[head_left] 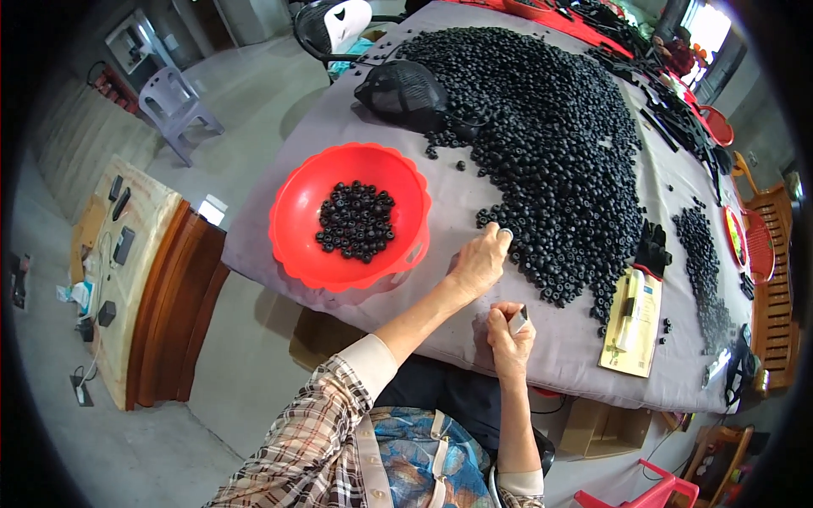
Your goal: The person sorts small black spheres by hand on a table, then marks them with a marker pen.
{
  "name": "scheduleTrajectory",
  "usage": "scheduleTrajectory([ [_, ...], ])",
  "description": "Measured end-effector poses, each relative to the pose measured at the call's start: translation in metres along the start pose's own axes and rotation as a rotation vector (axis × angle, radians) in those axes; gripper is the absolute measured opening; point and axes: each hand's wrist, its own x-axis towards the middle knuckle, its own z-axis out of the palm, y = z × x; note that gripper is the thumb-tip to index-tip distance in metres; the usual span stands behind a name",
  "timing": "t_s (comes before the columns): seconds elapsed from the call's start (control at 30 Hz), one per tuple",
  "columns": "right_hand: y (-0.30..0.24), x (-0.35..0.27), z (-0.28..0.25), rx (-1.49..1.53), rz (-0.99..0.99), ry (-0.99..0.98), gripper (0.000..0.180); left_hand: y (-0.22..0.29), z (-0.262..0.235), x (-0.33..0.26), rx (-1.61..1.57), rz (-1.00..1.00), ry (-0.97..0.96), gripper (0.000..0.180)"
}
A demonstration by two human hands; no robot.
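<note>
One short, grey, blade-like tool (519, 319) is gripped in the curled fingers of the right hand (510, 339), which is held over the near edge of a table covered with grey cloth (406, 315). Slightly farther off, the left hand (479, 262) is held at the near fringe of the heap of small black pieces (550, 152); its fingers are drawn together, but whether a piece is pinched between them cannot be told. To its left, a red bowl (288, 203) is partly filled with loose black pieces (356, 222). To the right, a yellow card (644, 330) is laid near a black glove (652, 247). Beyond the bowl, a black mesh item (402, 93) is set against the heap, which is spread toward the far side.
</note>
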Motion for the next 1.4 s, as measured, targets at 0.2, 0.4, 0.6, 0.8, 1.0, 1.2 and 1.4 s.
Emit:
scheduleTrajectory([
  [0.2,0.000,0.001,0.001,-0.003,-0.003,-0.010,0.003,-0.001,-0.009,0.000,0.052,0.119,-0.059,0.014],
  [0.4,0.000,-0.001,0.001,0.008,-0.015,0.003,0.003,-0.002,-0.005,0.000,0.114,0.133,-0.088,0.014],
  [0.6,-0.002,-0.001,0.003,0.026,0.010,0.034,0.004,-0.016,-0.024,-0.031,-0.200,0.180,0.061,0.008],
  [0.8,-0.004,0.003,0.010,0.073,-0.053,0.110,0.004,-0.002,-0.036,-0.069,-1.270,-0.404,-0.397,0.013],
  [1.0,0.000,0.001,0.009,0.025,-0.027,0.079,0.005,-0.008,-0.037,-0.069,-1.341,-0.479,-0.352,0.011],
  [1.2,-0.008,-0.003,0.018,0.069,-0.126,0.115,0.009,-0.005,-0.038,-0.070,-1.309,-0.487,-0.375,0.012],
  [1.4,0.002,0.000,0.015,0.062,-0.190,0.101,0.018,-0.004,-0.042,-0.068,-1.306,-0.481,-0.473,0.014],
])
